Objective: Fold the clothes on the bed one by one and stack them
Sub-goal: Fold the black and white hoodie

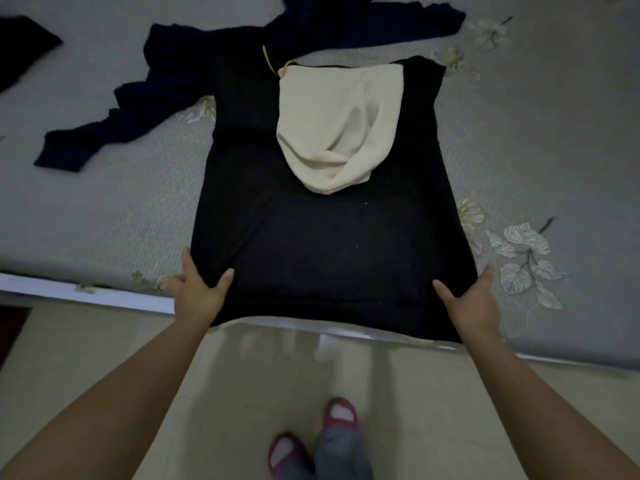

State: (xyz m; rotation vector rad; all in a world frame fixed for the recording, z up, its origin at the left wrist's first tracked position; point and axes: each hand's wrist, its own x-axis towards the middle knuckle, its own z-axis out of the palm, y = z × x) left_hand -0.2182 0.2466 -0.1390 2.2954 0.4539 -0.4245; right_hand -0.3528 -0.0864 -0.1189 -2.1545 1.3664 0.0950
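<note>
Bare grey bed [540,140] lies right of the black garment [322,244]; navy clothes [145,98] crowd the far-left.

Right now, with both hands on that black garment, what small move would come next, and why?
Probably lift the near hem and fold it away toward the cream hood. The left hand and right hand each pinch a near corner of the black garment, which lies flat on the bed with its sides already folded in.

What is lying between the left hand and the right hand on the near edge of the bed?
In the head view, only the black garment spans between the left hand and the right hand; each hand grips one near corner.
</note>
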